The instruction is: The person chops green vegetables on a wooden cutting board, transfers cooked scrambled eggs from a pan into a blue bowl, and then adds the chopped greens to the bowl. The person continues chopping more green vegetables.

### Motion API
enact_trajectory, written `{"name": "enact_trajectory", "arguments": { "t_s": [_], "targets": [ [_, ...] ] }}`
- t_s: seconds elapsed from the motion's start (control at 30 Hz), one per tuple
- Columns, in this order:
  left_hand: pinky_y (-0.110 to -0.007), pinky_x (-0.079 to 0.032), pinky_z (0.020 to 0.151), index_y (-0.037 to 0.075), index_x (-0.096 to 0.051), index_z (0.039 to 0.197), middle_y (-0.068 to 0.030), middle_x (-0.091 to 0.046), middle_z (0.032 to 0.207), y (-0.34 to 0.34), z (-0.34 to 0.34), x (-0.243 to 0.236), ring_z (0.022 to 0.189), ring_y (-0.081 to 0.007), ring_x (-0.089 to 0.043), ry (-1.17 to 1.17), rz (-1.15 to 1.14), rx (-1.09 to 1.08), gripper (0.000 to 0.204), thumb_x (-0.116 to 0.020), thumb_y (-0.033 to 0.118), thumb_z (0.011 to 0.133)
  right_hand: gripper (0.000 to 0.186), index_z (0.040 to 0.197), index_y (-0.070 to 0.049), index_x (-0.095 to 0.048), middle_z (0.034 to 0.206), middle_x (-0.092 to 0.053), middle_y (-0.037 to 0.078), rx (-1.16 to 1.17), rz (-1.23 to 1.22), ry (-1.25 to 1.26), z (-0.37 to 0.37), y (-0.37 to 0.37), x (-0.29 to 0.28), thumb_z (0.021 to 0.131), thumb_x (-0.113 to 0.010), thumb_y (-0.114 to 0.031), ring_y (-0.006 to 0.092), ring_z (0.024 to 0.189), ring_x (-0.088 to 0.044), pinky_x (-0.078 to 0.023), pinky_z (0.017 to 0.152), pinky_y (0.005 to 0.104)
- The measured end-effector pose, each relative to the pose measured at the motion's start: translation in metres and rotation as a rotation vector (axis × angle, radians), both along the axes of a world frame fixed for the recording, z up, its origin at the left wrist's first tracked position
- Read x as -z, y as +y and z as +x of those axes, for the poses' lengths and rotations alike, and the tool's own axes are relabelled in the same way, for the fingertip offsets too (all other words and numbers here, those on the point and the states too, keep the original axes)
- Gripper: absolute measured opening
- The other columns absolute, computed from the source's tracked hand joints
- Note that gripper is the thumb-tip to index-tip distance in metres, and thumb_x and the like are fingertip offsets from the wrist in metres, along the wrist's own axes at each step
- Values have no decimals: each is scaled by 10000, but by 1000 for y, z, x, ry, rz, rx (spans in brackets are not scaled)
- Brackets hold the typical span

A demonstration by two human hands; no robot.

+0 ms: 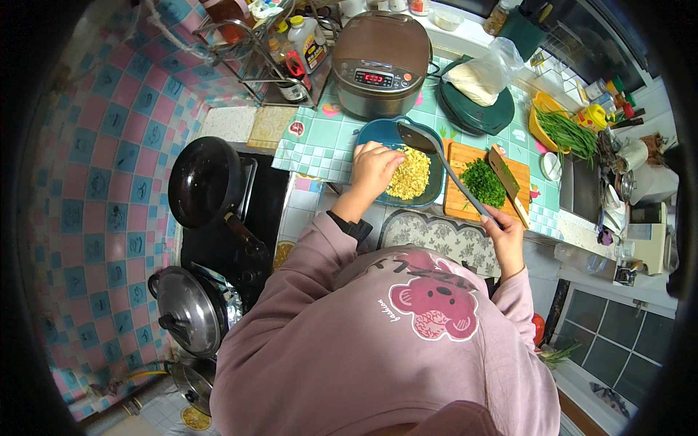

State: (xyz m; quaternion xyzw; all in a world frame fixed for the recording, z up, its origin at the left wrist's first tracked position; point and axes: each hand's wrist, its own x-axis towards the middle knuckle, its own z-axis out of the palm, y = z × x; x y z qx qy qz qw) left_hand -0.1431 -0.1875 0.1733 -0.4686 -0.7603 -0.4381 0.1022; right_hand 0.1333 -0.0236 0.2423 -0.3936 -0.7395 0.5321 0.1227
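Note:
My right hand (503, 236) grips the long grey handle of a spatula (454, 174). Its dark flat head is over the far side of a blue basin (361, 135). Crumbled yellow cooked egg (411, 178) lies in the basin. At the basin's left side, my left hand (374, 171) is curled with its fingers drawn together, their tips over the egg just below the spatula head. Whatever those fingertips hold, if anything, is too small to make out. Beneath the spatula handle, a wooden cutting board (458, 154) carries chopped greens (483, 183) and a cleaver (507, 174).
A brown rice cooker (382, 54) stands behind the basin, beside a bottle rack (251, 91). A dark frying pan (203, 182) and a lidded pot (187, 309) sit at the left stove. To the right are a dark green container (476, 116) with a bag on it and a yellow basket (534, 125) of long greens.

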Motion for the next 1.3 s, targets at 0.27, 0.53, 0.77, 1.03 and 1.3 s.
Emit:
{"name": "enact_trajectory", "arguments": {
  "t_s": [0.27,0.53,0.77,1.03,1.3],
  "targets": [
    [-388,-395,803,115,-558,790,21,-658,785,-5,-17,-3,866,-230,-582,-266,-50,-112,227,-734,23,681,329,1118,-20,-693,752,-630,0,-92,392,54,1,-2,-4,792,-737,-35,83,642,-542,-450,607,234],
    [-379,-418,866,184,-735,847,-10,-591,945,-7,-24,1,933,-251,-549,-149,-30,-1,230,-637,-4,759,349,1037,-78,-726,674,-549,75,-167,680,-15,15,-2,-17,694,-778,-40,220,599,-548,-434,576,316],
    [-349,-373,954,218,-737,921,-5,-557,1080,13,-19,28,1056,-235,-491,-363,-262,86,251,-643,22,796,329,984,-93,-738,676,-552,74,-222,777,23,18,-3,-18,663,-779,-34,235,632,-554,-444,592,337],
    [-401,-338,979,239,-692,1112,-22,-544,1169,22,-17,47,1148,-260,-449,-399,-431,96,385,-603,13,813,367,1004,-92,-732,697,-566,84,-251,819,-73,20,-5,-18,651,-780,-4,245,652,-567,-458,626,340],
    [-389,-334,968,271,-679,1150,-17,-545,1191,20,-9,45,1168,-258,-444,-275,-475,87,477,-581,-15,781,338,990,-111,-742,662,-511,79,-229,810,-73,20,-4,-16,659,-790,-68,256,630,-537,-434,579,360]
  ]
}}
